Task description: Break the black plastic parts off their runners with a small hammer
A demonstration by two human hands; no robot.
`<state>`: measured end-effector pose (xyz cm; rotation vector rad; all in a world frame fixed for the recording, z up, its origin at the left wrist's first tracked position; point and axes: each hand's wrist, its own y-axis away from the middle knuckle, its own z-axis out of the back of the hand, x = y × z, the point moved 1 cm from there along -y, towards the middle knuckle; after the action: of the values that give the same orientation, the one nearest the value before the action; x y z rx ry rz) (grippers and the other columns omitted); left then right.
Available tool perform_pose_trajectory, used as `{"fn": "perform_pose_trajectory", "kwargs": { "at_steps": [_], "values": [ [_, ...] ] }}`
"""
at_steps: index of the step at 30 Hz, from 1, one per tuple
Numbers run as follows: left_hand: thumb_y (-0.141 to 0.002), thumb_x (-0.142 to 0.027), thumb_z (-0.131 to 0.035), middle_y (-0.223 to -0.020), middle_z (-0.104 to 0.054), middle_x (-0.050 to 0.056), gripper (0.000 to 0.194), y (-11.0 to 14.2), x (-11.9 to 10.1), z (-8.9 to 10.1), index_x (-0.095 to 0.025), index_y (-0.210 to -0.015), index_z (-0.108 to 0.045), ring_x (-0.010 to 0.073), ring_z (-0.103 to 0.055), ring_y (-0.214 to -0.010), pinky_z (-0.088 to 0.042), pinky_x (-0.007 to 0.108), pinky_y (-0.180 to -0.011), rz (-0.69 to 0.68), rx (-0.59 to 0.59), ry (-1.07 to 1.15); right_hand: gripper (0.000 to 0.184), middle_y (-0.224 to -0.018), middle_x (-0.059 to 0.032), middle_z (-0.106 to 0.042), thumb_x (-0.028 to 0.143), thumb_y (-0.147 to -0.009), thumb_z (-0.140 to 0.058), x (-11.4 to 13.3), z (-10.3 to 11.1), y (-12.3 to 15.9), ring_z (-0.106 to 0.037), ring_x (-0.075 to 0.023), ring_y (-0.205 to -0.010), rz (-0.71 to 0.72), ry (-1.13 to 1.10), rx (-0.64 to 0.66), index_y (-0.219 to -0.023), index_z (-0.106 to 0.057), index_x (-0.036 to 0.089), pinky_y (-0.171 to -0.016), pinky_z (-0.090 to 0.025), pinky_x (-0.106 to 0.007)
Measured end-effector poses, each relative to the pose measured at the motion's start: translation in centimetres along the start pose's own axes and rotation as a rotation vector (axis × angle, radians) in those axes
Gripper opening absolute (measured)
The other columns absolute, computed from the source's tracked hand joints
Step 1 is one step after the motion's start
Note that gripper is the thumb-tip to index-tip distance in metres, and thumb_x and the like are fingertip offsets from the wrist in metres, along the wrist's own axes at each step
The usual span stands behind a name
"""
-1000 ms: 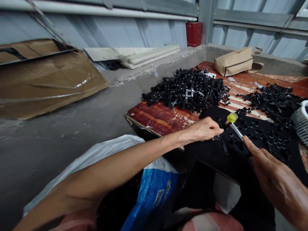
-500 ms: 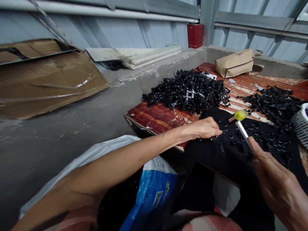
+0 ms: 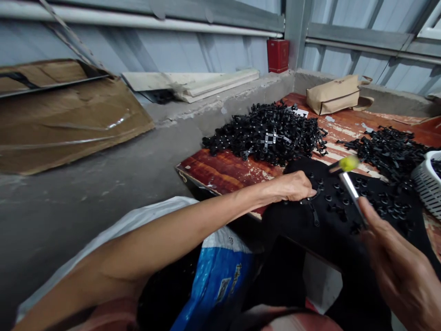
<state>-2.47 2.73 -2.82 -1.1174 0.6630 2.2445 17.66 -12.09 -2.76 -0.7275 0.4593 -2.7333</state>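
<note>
My left hand [image 3: 296, 186] is closed on a small black linkage part [image 3: 314, 214], holding it down on a black cloth [image 3: 292, 225] over the table. One arm of the linkage sticks out below my fingers; the rest is hidden. In my right hand [image 3: 389, 248] is the handle of a small hammer [image 3: 350, 185] with a yellow face on its head. The hammer head is raised a little above the cloth, to the right of my left hand. Several small black round parts [image 3: 394, 204] lie scattered on the cloth.
A large heap of black linkages [image 3: 272, 131] stands behind my left hand, and a smaller heap of black parts [image 3: 389, 149] lies right. A white basket [image 3: 429, 184] borders the right edge. A blue and white sack [image 3: 220, 271] hangs open below my left arm.
The camera view has shifted slightly. My left hand stays closed on the linkage part, and the hammer is still raised, its head a little farther from my left hand.
</note>
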Motion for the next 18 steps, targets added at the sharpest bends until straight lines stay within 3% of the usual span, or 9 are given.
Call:
{"fn": "perform_pose_trajectory", "kwargs": {
  "at_steps": [2,4,8,10,12,14,16,18],
  "values": [
    [-0.077,-0.028,-0.05,-0.043,-0.021,-0.007,0.039,0.2,-0.7,-0.1,-0.018,-0.046,-0.031,0.0044,-0.02,-0.04,-0.01,0.025,-0.044,0.043,-0.01,-0.02,0.065,-0.13,-0.0122,-0.055,0.012,-0.091,-0.041,0.2,0.0,0.2,-0.064,-0.0244,-0.102,-0.002,0.035,-0.015,-0.15,-0.02,0.027,-0.072,-0.059,-0.032],
    [-0.077,-0.025,-0.05,-0.042,-0.022,-0.007,0.038,0.3,-1.1,-0.1,-0.017,-0.045,-0.031,0.0043,-0.02,-0.039,-0.01,0.025,-0.044,0.049,-0.021,-0.051,0.067,-0.117,-0.013,-0.061,0.007,-0.088,-0.037,0.3,-0.1,0.3,-0.068,-0.0224,-0.088,0.032,0.044,0.079,-0.15,-0.021,0.026,-0.059,-0.058,-0.028],
    [-0.077,-0.026,-0.049,-0.042,-0.027,-0.006,0.038,0.3,-0.9,-0.3,-0.017,-0.045,-0.032,0.0054,-0.024,-0.04,-0.013,0.025,-0.044,0.028,-0.037,-0.096,0.068,-0.129,-0.0131,-0.055,0.008,-0.088,-0.037,0.0,-0.6,0.4,-0.063,-0.0268,-0.104,-0.006,0.027,0.138,-0.15,-0.019,0.028,-0.07,-0.058,-0.033],
    [-0.078,-0.03,-0.048,-0.041,-0.028,-0.005,0.037,0.3,-0.6,-0.3,-0.018,-0.046,-0.034,0.0061,-0.026,-0.039,-0.014,0.025,-0.044,0.012,-0.035,-0.122,0.067,-0.121,-0.0127,-0.06,0.009,-0.089,-0.036,0.0,-0.6,0.4,-0.066,-0.026,-0.098,-0.021,0.018,0.125,-0.151,-0.017,0.028,-0.067,-0.058,-0.034],
    [-0.079,-0.032,-0.047,-0.043,-0.031,-0.005,0.036,0.4,-0.4,-0.1,-0.017,-0.048,-0.037,0.0063,-0.027,-0.04,-0.016,0.024,-0.044,-0.003,-0.033,-0.155,0.063,-0.111,-0.0102,-0.065,0.01,-0.09,-0.034,0.2,-0.5,0.3,-0.067,-0.0236,-0.093,-0.002,0.009,0.144,-0.149,-0.022,0.029,-0.069,-0.058,-0.034],
    [-0.08,-0.033,-0.046,-0.045,-0.033,-0.005,0.035,0.8,-0.6,0.3,-0.017,-0.05,-0.039,0.0065,-0.029,-0.042,-0.018,0.024,-0.045,-0.011,-0.037,-0.141,0.057,-0.119,-0.0088,-0.062,0.015,-0.093,-0.038,0.8,-0.1,0.4,-0.062,-0.0237,-0.106,-0.011,-0.036,0.114,-0.147,-0.028,0.031,-0.08,-0.056,-0.035],
    [-0.082,-0.036,-0.045,-0.048,-0.034,-0.006,0.035,1.5,-1.0,0.8,-0.017,-0.053,-0.039,0.0066,-0.029,-0.045,-0.019,0.023,-0.046,-0.016,-0.075,-0.066,0.05,-0.112,-0.0073,-0.065,0.025,-0.094,-0.043,1.3,0.2,0.7,-0.062,-0.023,-0.104,-0.13,-0.159,-0.001,-0.143,-0.035,0.031,-0.072,-0.057,-0.029],
    [-0.083,-0.039,-0.044,-0.051,-0.036,-0.006,0.035,2.3,-1.5,1.0,-0.017,-0.056,-0.042,0.0069,-0.03,-0.048,-0.02,0.022,-0.047,-0.03,-0.142,0.012,0.04,-0.081,-0.0027,-0.065,0.034,-0.093,-0.048,1.6,-0.1,1.2,-0.066,-0.0183,-0.075,-0.33,-0.382,-0.094,-0.133,-0.047,0.03,-0.049,-0.052,-0.021]
  ]
}}
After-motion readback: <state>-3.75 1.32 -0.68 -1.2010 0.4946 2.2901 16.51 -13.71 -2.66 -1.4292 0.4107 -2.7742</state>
